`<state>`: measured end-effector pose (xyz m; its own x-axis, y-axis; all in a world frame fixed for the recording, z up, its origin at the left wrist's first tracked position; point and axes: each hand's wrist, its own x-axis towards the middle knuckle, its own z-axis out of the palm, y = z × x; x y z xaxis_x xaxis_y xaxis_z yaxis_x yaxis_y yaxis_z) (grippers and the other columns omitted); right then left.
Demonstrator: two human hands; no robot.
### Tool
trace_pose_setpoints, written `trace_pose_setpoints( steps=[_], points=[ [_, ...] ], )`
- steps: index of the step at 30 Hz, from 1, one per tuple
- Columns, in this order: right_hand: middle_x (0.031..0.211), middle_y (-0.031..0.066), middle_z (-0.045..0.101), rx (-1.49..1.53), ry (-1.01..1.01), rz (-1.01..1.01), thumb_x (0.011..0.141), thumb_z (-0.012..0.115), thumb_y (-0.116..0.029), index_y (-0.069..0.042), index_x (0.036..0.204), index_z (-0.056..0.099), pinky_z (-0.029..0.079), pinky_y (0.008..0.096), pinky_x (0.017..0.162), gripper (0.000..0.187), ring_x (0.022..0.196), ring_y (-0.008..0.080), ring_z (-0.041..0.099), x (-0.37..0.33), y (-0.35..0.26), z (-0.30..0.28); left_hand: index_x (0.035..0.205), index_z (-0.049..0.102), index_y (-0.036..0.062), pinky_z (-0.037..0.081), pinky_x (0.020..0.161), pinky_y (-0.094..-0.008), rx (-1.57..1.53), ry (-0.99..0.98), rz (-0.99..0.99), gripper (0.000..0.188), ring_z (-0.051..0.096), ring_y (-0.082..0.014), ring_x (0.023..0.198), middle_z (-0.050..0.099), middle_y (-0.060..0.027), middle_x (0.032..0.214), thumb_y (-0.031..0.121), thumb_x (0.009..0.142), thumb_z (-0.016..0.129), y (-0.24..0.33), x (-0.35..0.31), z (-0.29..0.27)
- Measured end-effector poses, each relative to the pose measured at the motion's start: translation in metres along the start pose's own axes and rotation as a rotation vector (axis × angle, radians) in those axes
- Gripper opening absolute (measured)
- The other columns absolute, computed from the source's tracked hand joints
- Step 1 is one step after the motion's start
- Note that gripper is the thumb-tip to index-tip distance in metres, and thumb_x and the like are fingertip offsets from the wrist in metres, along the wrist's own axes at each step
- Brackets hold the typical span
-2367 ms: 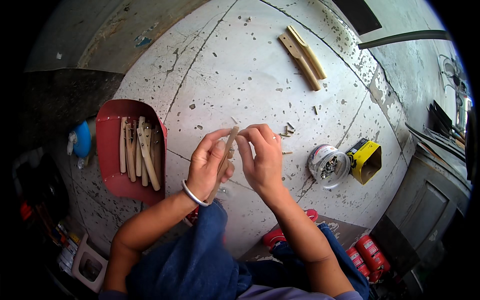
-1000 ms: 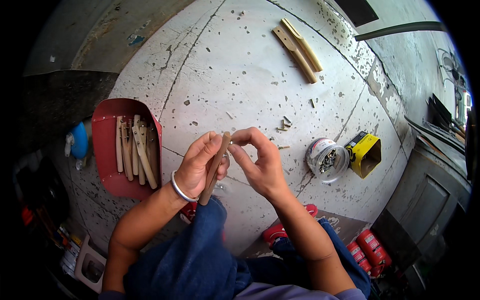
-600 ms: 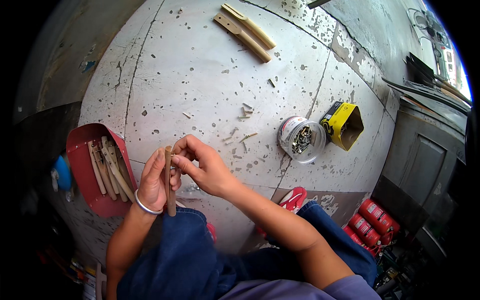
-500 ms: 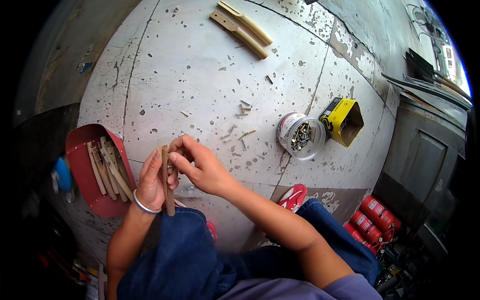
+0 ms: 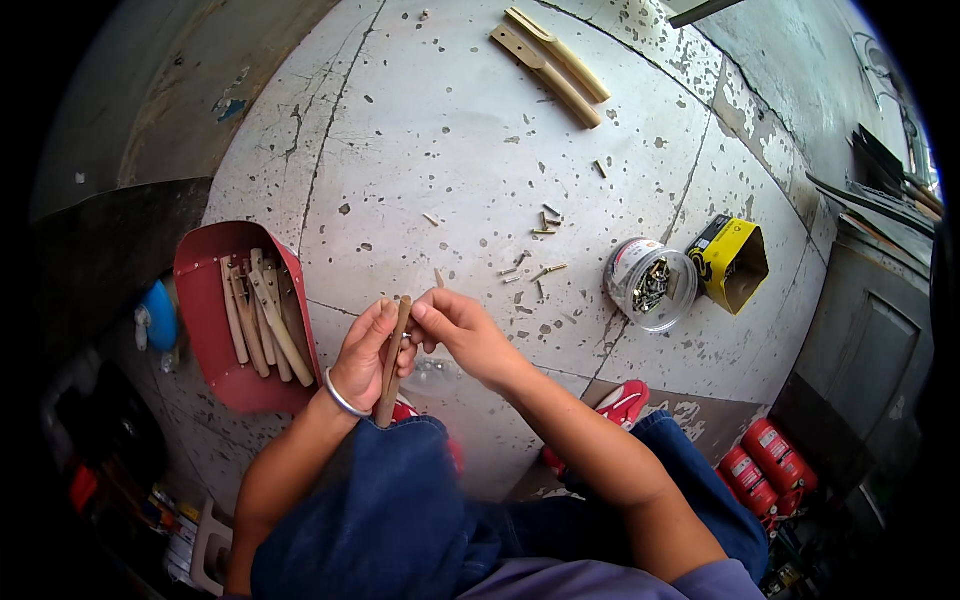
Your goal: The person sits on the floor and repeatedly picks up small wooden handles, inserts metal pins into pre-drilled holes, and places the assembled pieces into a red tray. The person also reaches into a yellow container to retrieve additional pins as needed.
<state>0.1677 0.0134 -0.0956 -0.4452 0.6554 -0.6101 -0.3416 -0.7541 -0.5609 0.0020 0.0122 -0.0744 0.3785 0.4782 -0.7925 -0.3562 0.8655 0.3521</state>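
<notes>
My left hand (image 5: 362,358), a pale band at its wrist, is closed around a slim wooden handle (image 5: 390,385) held nearly upright above my left knee. Thumb and fingers of my right hand (image 5: 465,335) are pinched together against the handle's upper part, from the right. A small shiny metal bit (image 5: 406,338) shows beside the handle between the hands; what the right fingertips hold is hidden. Several loose bolts (image 5: 545,268) lie on the floor ahead. Left of my hands, a red scoop-shaped bin (image 5: 203,330) holds several similar wooden handles (image 5: 268,315).
Right of the bolts stands a clear plastic tub (image 5: 625,262) of metal fasteners, touching or close to a yellow and black box (image 5: 745,255). Two wooden pieces (image 5: 560,90) lie at the far side. Red cylinders (image 5: 775,450) and a grey cabinet (image 5: 860,350) are at the right.
The whole view has shifted, so floor things appear farther right. The handle leans a little more to the right at its top. Both hands stay on it.
</notes>
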Motion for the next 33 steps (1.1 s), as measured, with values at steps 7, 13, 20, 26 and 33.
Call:
trace_pose_setpoints(
  steps=[7,13,20,26,33],
  points=[
    [0.088,0.004,0.059,0.089,0.004,0.018,0.09,0.06,-0.009,-0.002,0.095,0.052,0.047,0.0268,0.075,0.011,0.083,0.0108,0.057,0.0,-0.003,-0.004,0.096,0.052,0.0104,0.04,0.047,-0.0217,0.019,0.037,0.024,0.032,0.048,-0.0079,0.054,0.051,-0.0005,0.073,0.042,0.094,0.05,-0.006,0.003,-0.006],
    [0.083,0.0032,0.059,-0.051,0.101,-0.2,0.086,0.064,-0.005,-0.002,0.091,0.053,0.048,0.0263,0.072,0.013,0.077,0.0105,0.057,-0.001,0.007,-0.005,0.096,0.05,0.0111,0.042,0.05,-0.0215,-0.01,0.028,-0.002,0.03,0.05,-0.0083,0.057,0.049,-0.0005,0.072,0.041,0.093,0.053,-0.007,0.003,-0.002],
    [0.084,0.0018,0.058,-0.078,0.093,-0.115,0.089,0.061,-0.008,-0.002,0.093,0.053,0.047,0.0254,0.072,0.011,0.075,0.0088,0.055,-0.004,-0.001,-0.003,0.093,0.049,0.0113,0.041,0.049,-0.0219,0.006,0.024,0.027,0.027,0.049,-0.0083,0.057,0.05,-0.0005,0.072,0.038,0.094,0.052,-0.006,0.003,0.002],
    [0.08,0.0033,0.059,0.095,0.022,-0.06,0.091,0.059,-0.012,-0.002,0.093,0.052,0.047,0.0251,0.066,0.013,0.07,0.0091,0.056,-0.002,0.002,-0.007,0.095,0.051,0.011,0.04,0.048,-0.0213,0.072,0.046,0.06,0.029,0.048,-0.0075,0.055,0.052,-0.0005,0.073,0.04,0.094,0.05,-0.003,0.003,0.006],
    [0.08,0.0035,0.059,0.118,0.119,-0.176,0.089,0.06,-0.01,-0.002,0.092,0.053,0.047,0.0246,0.064,0.011,0.067,0.0092,0.055,-0.005,0.001,-0.002,0.096,0.05,0.0112,0.04,0.048,-0.0217,0.041,0.066,0.03,0.029,0.048,-0.0077,0.055,0.05,-0.0002,0.073,0.04,0.094,0.051,-0.005,0.003,0.009]
  ],
)
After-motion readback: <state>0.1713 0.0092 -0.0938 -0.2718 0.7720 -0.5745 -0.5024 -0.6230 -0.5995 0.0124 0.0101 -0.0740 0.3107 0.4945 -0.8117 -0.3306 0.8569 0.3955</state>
